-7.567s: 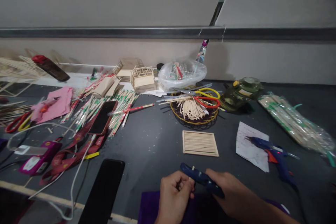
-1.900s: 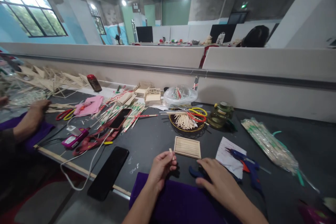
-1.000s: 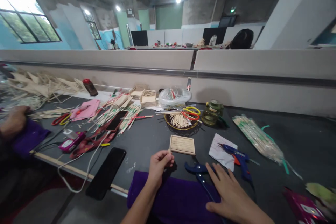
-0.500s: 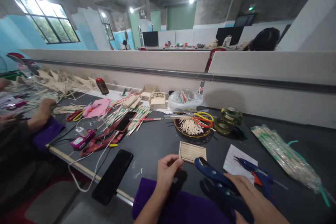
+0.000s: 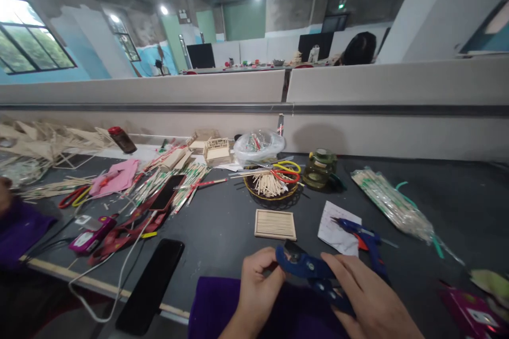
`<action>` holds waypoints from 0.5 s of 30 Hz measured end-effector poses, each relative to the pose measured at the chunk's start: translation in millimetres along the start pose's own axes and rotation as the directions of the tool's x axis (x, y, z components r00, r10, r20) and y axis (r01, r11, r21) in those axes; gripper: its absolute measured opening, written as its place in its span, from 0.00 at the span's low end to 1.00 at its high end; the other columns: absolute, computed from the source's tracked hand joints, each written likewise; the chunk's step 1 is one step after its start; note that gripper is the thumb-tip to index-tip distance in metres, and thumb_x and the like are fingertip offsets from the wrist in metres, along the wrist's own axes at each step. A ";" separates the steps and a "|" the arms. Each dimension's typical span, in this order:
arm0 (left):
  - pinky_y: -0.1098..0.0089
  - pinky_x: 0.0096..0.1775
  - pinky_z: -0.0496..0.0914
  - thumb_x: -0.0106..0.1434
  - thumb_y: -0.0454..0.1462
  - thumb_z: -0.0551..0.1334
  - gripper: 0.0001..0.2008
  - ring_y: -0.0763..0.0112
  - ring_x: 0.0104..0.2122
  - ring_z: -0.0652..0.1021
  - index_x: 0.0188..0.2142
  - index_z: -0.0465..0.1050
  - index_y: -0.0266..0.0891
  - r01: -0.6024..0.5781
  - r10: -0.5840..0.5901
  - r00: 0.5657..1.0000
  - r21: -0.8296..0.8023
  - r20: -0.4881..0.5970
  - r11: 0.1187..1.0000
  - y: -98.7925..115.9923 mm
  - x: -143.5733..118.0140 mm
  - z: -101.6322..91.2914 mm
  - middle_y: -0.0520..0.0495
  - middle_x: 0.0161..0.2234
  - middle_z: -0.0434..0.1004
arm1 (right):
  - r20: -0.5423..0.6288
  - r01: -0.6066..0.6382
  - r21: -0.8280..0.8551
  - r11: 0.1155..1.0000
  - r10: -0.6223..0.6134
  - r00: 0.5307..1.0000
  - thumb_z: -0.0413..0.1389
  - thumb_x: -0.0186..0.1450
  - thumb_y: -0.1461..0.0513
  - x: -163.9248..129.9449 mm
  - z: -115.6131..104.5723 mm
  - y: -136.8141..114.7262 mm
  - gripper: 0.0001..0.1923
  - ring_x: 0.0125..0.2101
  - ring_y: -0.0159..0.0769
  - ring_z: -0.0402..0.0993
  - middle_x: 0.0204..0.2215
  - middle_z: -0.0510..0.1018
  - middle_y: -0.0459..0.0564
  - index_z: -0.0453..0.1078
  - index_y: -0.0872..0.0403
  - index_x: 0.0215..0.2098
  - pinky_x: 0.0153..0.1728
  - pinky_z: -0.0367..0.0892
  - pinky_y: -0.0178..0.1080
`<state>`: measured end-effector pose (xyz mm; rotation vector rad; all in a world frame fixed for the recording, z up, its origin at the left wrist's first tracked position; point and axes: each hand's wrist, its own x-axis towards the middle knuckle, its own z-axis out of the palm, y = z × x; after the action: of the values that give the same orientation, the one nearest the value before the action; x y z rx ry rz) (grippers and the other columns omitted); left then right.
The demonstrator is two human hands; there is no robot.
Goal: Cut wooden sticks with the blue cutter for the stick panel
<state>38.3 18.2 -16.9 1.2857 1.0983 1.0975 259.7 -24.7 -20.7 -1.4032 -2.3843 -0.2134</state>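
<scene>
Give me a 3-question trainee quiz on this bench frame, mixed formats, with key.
1. True or false: the right hand holds the blue cutter.
2. What lies just beyond the hands on the table? A) stick panel B) a hammer C) a laptop
3. Fill in: the glue gun rests partly on a sheet of ____.

Key: 1 true. 2 A. 3 paper. The left hand meets the cutter's tip; whether it pinches anything cannot be told.
</scene>
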 end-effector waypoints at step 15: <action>0.74 0.30 0.63 0.59 0.35 0.61 0.11 0.70 0.25 0.70 0.23 0.77 0.38 -0.155 0.130 0.967 0.099 0.220 0.983 36.8 -52.0 20.9 0.48 0.22 0.70 | -0.062 -0.095 -0.042 0.995 0.092 0.994 0.51 0.52 0.67 -58.3 -53.5 -29.0 0.35 0.42 0.46 0.70 0.44 0.71 0.57 0.56 0.53 0.59 0.41 0.69 0.42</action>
<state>51.3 -36.5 19.6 1.5562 0.9297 0.9857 272.6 -102.9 7.8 -1.5033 -2.2723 -0.2818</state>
